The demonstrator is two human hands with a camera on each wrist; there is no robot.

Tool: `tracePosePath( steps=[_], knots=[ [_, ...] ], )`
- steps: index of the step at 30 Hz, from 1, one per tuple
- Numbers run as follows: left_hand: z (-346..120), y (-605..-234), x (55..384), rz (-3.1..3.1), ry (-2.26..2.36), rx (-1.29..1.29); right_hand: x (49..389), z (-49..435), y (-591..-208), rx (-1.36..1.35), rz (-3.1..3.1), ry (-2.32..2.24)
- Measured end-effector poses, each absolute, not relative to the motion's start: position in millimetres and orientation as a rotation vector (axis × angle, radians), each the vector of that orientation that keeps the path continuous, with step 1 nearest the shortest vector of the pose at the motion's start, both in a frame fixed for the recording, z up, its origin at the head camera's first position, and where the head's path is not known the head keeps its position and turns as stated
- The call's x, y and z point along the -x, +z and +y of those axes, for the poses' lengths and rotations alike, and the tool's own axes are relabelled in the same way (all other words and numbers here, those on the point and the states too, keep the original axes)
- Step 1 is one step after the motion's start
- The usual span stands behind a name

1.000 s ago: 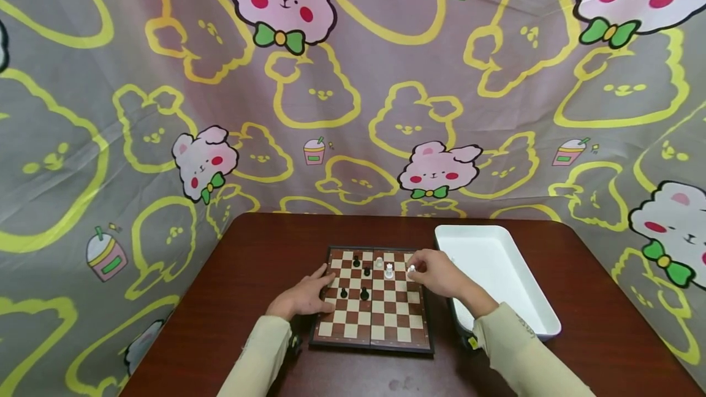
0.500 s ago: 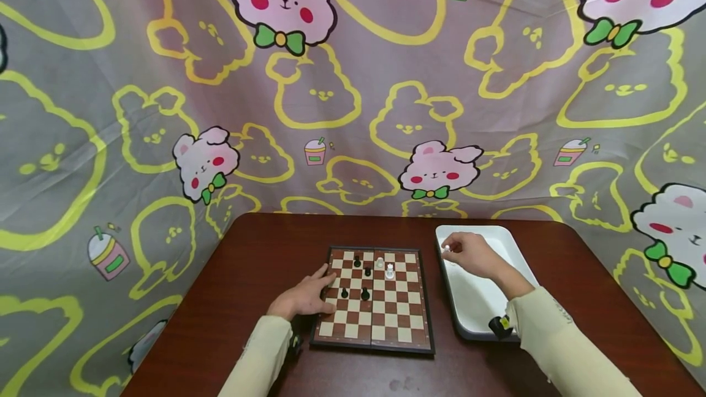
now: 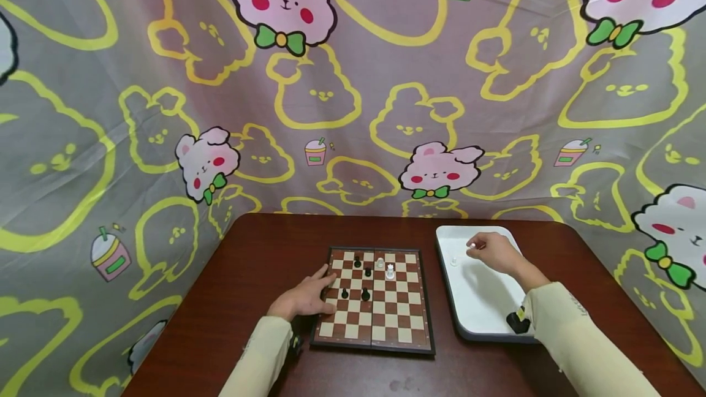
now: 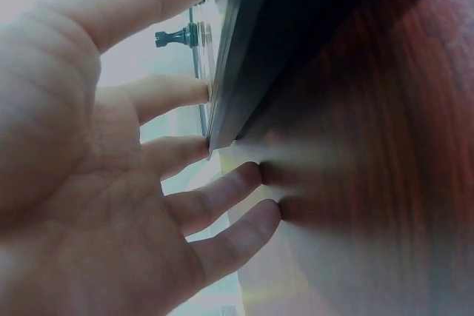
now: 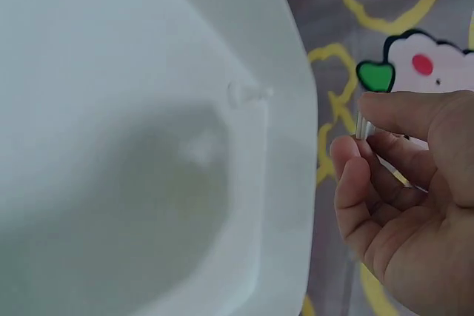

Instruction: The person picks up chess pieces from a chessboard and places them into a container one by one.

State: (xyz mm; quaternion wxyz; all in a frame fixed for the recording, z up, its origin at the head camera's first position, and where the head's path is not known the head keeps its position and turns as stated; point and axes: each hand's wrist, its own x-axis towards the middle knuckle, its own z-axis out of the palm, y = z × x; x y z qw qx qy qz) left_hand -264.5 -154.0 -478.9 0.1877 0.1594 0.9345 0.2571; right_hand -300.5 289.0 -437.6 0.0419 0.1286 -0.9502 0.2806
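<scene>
My right hand (image 3: 498,252) pinches a small white chess piece (image 5: 361,125) between thumb and fingertips, above the white tray (image 3: 485,317). Another white chess piece (image 3: 454,261) stands inside the tray near its left wall, blurred in the right wrist view. My left hand (image 3: 302,296) rests at the left edge of the chessboard (image 3: 399,317), thumb and spread fingers touching its rim. Several black chess pieces (image 3: 366,294) stand on the board's left half. Two white ones (image 3: 390,272) are near the far side; a black piece (image 4: 176,37) shows past my left fingers in the left wrist view.
The brown table (image 3: 265,238) carries the board in the middle and the tray just right of it, a narrow strip between them. Patterned cloth (image 3: 353,109) hangs behind the table and along its sides.
My right hand has taken a white chess piece from the board's right side and carried it rightward over the tray. My left hand has stayed in place.
</scene>
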Motion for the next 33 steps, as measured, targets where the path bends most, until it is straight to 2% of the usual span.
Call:
tracePosePath(
  steps=[12, 33],
  knots=[
    [-154, -480, 263, 2.627, 0.751, -0.453, 307, 306, -453, -0.294, -2.967, 0.948],
    [-156, -479, 263, 2.609, 0.757, -0.453, 314, 309, -469, -0.330, -2.928, 0.932]
  ],
)
